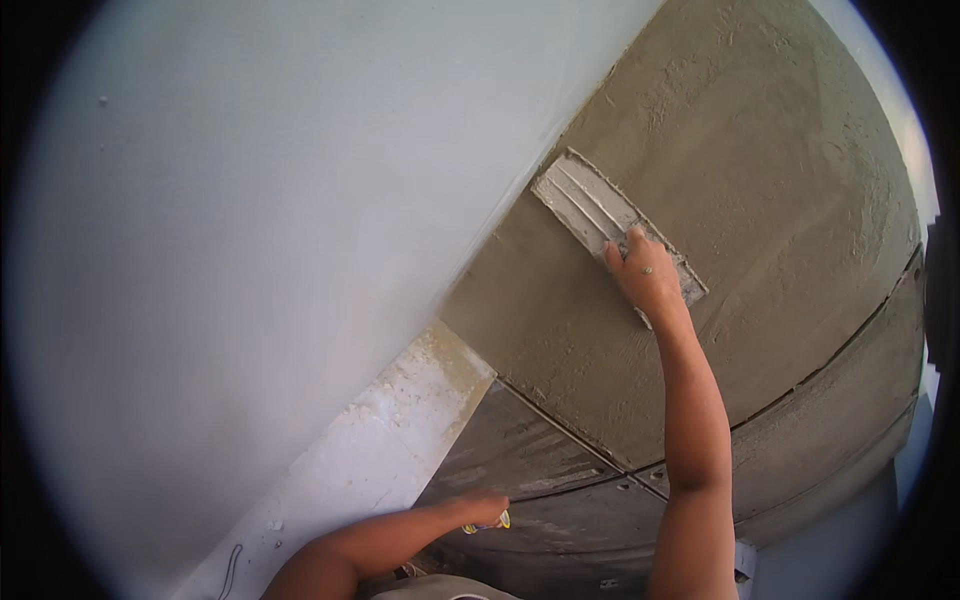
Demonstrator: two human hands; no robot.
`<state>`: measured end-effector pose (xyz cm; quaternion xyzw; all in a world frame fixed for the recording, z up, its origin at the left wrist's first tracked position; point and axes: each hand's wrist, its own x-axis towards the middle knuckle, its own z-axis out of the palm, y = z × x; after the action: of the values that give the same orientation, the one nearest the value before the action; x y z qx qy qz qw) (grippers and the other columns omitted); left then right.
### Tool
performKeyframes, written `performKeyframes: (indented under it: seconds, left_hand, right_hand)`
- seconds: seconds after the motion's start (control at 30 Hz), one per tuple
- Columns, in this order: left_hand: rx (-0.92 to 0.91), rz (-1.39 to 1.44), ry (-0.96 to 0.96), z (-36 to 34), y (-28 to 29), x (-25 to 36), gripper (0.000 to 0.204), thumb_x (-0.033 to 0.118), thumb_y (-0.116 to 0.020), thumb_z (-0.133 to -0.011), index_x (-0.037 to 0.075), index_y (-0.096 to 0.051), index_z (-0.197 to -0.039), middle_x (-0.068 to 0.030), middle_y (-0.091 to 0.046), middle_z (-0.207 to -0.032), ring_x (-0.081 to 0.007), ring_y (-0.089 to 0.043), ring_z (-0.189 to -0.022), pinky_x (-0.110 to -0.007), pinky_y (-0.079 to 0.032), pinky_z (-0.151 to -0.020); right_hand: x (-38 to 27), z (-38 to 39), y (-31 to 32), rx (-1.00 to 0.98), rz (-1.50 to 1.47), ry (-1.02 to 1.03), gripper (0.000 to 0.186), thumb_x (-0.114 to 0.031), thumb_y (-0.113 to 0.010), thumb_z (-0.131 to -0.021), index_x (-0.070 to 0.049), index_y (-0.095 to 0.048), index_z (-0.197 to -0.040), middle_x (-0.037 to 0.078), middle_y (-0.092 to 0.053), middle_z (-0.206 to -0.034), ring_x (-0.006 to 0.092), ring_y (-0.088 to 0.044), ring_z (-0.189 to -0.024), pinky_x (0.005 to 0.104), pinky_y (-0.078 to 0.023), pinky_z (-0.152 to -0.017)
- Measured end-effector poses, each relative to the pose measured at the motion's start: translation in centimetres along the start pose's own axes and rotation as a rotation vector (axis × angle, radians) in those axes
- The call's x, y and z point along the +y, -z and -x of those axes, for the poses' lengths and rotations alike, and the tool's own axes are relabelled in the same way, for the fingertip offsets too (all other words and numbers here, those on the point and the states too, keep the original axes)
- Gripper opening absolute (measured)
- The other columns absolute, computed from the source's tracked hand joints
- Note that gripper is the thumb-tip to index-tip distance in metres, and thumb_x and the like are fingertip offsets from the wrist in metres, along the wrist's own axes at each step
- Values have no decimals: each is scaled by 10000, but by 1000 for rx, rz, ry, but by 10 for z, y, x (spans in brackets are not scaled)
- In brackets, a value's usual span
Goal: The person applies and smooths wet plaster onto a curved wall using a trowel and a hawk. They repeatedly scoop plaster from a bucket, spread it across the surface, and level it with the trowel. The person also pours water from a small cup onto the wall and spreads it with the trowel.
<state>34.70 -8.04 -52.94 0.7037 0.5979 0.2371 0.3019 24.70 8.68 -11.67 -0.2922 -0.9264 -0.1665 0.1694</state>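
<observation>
My right hand [650, 275] is closed around the handle of a long plastering trowel [588, 200], whose back is ribbed and smeared with mortar. The blade lies against wet grey-brown mortar [790, 190] spread over the wall, its far left corner near the edge of the smooth pale surface. Low in the view, my left hand [485, 508] is closed on a small yellow-edged thing [504, 519]. Most of that object is hidden by the fingers, so its kind cannot be made out.
A smooth pale wall [260, 200] fills the left side and meets the mortar along a slanting edge. Below it runs a white strip [400, 400] with mortar stains. Darker grey panels [510, 440], divided by grooves, lie under the fresh mortar.
</observation>
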Motion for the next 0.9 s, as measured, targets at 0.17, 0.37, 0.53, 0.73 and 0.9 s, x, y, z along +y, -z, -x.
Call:
performKeyframes:
  seconds: [0.17, 0.37, 0.53, 0.73, 0.9]
  left_hand:
    - [-3, -67, 18, 3, -6, -1, 281, 316, -757, -798, 75, -754, -943, -192, -744, -930, -386, -726, -904, -491, -578, -783]
    - [-57, -71, 53, -5, 0, -4, 292, 305, -754, -818, 80, -761, -1005, -199, -742, -960, -382, -718, -952, -486, -569, -843]
    - [-78, -7, 119, -10, 9, -6, 325, 304, -783, -808, 57, -763, -1019, -204, -734, -1001, -369, -708, -1004, -465, -565, -881]
    - [-158, -86, 173, -2, 26, 6, 325, 301, -760, -831, 66, -754, -1055, -186, -734, -1058, -346, -707, -1025, -463, -562, -884]
    - [-299, -185, 274, -6, 26, 5, 291, 217, -768, -824, 57, -753, -1067, -164, -730, -1127, -337, -700, -1074, -452, -560, -901]
  right_hand:
    - [-43, 77, -151, -245, -214, -60, 390, -350, -587, -983, 17, -493, -1078, 318, -684, -916, 511, -665, -929, 582, -528, -815]
    - [-9, 155, -234, -142, -151, -265, 368, -362, -572, -1000, -26, -426, -1039, 287, -681, -769, 487, -687, -746, 570, -551, -678]
    - [95, 174, -144, 523, -240, -481, 342, -275, -642, -1001, -8, -446, -916, 219, -590, -618, 360, -610, -534, 440, -457, -488]
    - [49, 195, -156, 409, -1001, -272, 243, -179, -662, -993, -3, -494, -983, 82, -597, -656, 141, -578, -551, 296, -467, -527]
    - [-59, 193, -264, 15, -621, -326, 372, -269, -629, -991, 18, -435, -1124, 288, -643, -804, 493, -647, -753, 527, -504, -624]
